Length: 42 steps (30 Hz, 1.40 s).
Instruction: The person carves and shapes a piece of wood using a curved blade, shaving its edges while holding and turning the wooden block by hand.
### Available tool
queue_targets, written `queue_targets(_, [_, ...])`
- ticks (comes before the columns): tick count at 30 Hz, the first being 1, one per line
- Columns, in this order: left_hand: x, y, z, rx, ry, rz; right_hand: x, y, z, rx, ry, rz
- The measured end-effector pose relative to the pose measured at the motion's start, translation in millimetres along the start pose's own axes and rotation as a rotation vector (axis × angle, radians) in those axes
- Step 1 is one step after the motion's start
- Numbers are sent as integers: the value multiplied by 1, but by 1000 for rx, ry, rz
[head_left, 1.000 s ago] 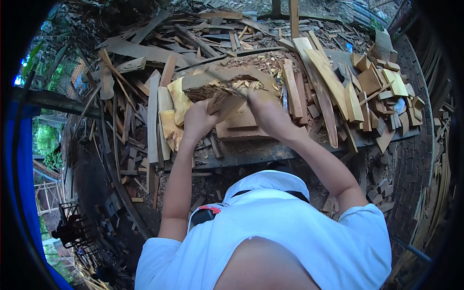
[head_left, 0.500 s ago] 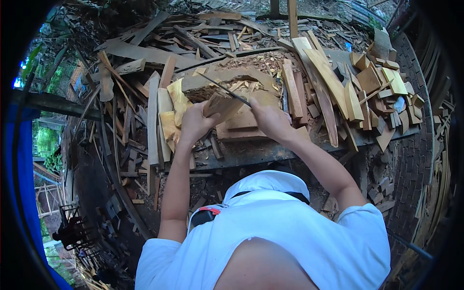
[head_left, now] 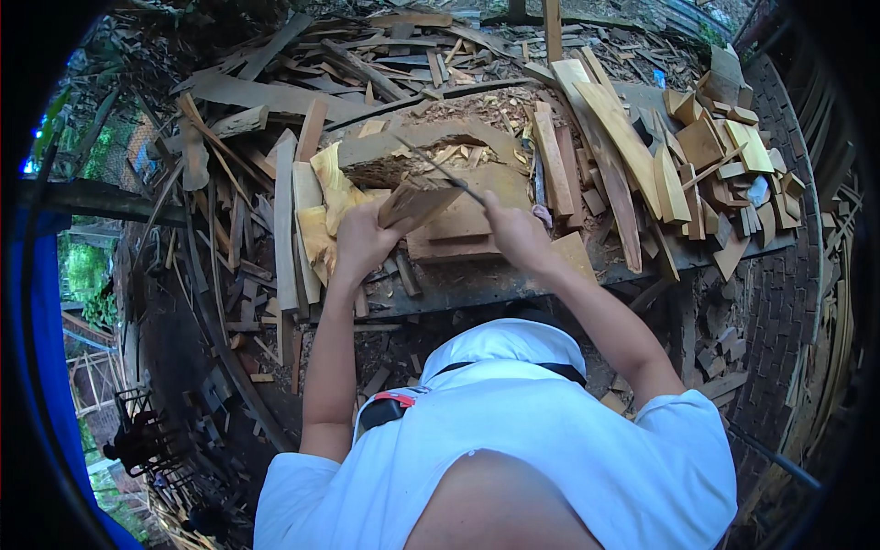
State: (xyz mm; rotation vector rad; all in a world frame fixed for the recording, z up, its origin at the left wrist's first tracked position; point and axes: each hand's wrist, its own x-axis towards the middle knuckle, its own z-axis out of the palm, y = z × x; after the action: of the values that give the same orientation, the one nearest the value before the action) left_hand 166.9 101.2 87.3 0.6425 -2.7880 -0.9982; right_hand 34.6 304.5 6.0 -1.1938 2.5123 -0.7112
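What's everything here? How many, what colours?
bench: 1, dark, centre
wood piece: 1, brown, in left hand
tool: 1, dark, in right hand
wood blocks: some, tan, bench middle
curved slab: 1, greyish, beyond blocks
yellow wood: several, bench left
long planks: several, pale and reddish, bench right
offcuts: uncountable, tan and brown, far right
scrap wood: uncountable, brown and grey, around
post: 1, brown, top
sheet: 1, blue, left edge
plants: uncountable, green, left
shirt: 1, white, bottom
gadget: 1, black-red, on shirt
left hand: 1, bare, centre
right hand: 1, bare, centre
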Motion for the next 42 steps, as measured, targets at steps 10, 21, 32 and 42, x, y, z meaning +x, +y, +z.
queue_targets(10, [-1,-10,-3,-52,-7,-96,-7,-49,-41,97,210,-166])
queue_targets(21, [-10,-31,-4,-242,69,-69,-2,-7,-11,-69,132,-100])
queue_targets(32, [-7,-25,0,-181,46,3,4,50,25,-147,86,-88])
queue_targets(42, [-7,-21,-2,-155,20,35,10,78,61,-108,140,-29])
